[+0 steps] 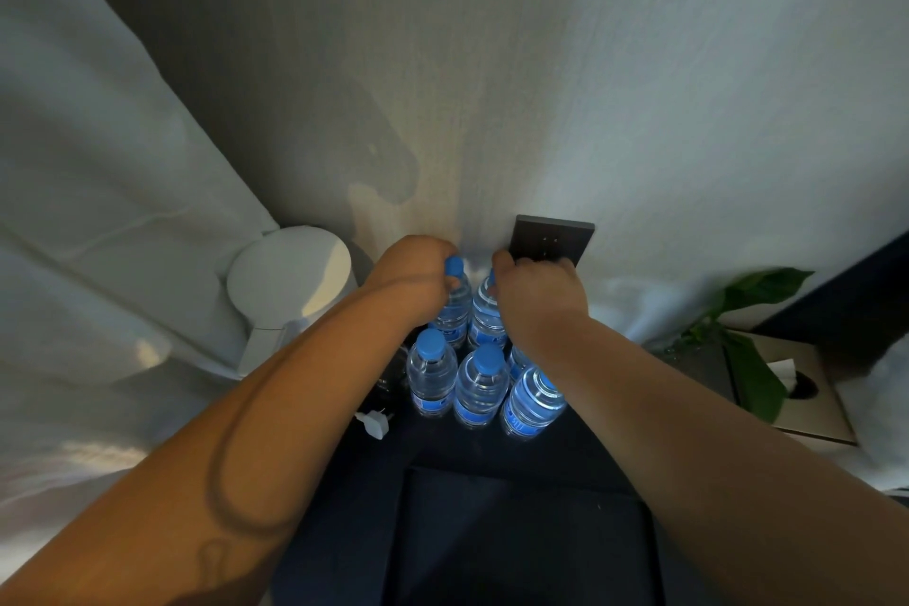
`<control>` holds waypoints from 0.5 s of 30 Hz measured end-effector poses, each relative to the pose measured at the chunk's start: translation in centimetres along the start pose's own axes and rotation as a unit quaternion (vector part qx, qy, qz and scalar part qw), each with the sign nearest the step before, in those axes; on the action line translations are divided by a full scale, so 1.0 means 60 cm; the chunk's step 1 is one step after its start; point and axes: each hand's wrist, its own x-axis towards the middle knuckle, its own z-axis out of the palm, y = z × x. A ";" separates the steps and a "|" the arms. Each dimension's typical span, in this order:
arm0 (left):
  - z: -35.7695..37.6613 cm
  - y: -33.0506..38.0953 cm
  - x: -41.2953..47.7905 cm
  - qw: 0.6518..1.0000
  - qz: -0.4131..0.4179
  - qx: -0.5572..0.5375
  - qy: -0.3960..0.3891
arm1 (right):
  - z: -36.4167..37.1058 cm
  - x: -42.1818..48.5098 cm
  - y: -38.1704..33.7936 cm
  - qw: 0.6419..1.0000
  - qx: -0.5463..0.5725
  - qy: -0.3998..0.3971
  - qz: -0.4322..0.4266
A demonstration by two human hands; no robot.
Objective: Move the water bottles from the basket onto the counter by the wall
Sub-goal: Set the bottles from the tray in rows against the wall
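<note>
A pale wall [492, 64] filled most of the view, with a white curtain [98, 212] hanging at the left. Below it lay the dark surface [492, 507], crossed by both bare forearms. A white kettle [287, 290] stood left of the bottles, a tissue box [806, 389] and a green leaf [752, 359] at the right, and a dark socket plate [551, 239] sat on the wall. Water bottles [432, 379] with blue caps stood upright in a tight cluster on the surface against the wall. The left hand [413, 281] had its grip closed around the neck of the back-left bottle [453, 305]; the right hand [538, 295] held the back-right bottle [487, 315] at its top. A white plug [374, 423] lay beside the front row.
</note>
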 end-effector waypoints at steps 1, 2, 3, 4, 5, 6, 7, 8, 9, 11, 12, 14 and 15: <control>0.000 0.000 -0.001 1.000 0.001 -0.005 -0.001 | 0.002 0.000 -0.001 1.000 0.003 0.002 0.003; -0.001 0.000 -0.002 1.000 0.002 -0.009 0.000 | 0.003 0.002 -0.002 1.000 0.005 0.001 0.004; -0.002 -0.001 -0.003 1.000 0.002 -0.012 0.000 | 0.003 0.004 -0.002 1.000 0.008 -0.003 0.003; -0.003 -0.002 -0.005 1.000 0.001 -0.014 0.001 | 0.003 0.006 -0.002 1.000 0.014 -0.008 0.003; -0.004 -0.002 -0.005 1.000 0.001 -0.016 0.002 | 0.001 0.008 -0.002 1.000 0.020 -0.013 0.002; -0.004 -0.003 -0.006 1.000 0.001 -0.019 0.002 | 0.000 0.009 -0.001 1.000 0.024 -0.013 0.001; -0.004 -0.003 -0.006 1.000 0.001 -0.021 0.000 | -0.001 0.008 0.001 1.000 0.027 -0.008 -0.003; -0.005 -0.002 -0.006 1.000 0.002 -0.021 -0.003 | -0.001 0.006 0.003 0.999 0.031 0.000 -0.009; -0.004 -0.002 -0.005 1.000 0.002 -0.021 -0.007 | 0.000 0.002 0.005 0.999 0.035 0.006 -0.018; -0.005 -0.002 -0.005 1.000 0.004 -0.021 -0.010 | -0.001 -0.005 0.009 0.999 0.029 0.004 -0.039; -0.005 -0.002 -0.005 1.000 0.006 -0.023 -0.009 | -0.002 -0.007 0.010 0.999 0.022 -0.001 -0.047; -0.005 -0.001 -0.006 1.000 0.008 -0.026 -0.007 | -0.006 -0.005 0.012 0.999 0.006 -0.012 -0.052; -0.005 0.000 -0.006 1.000 0.007 -0.026 -0.008 | -0.008 -0.003 0.012 0.999 0.004 -0.018 -0.050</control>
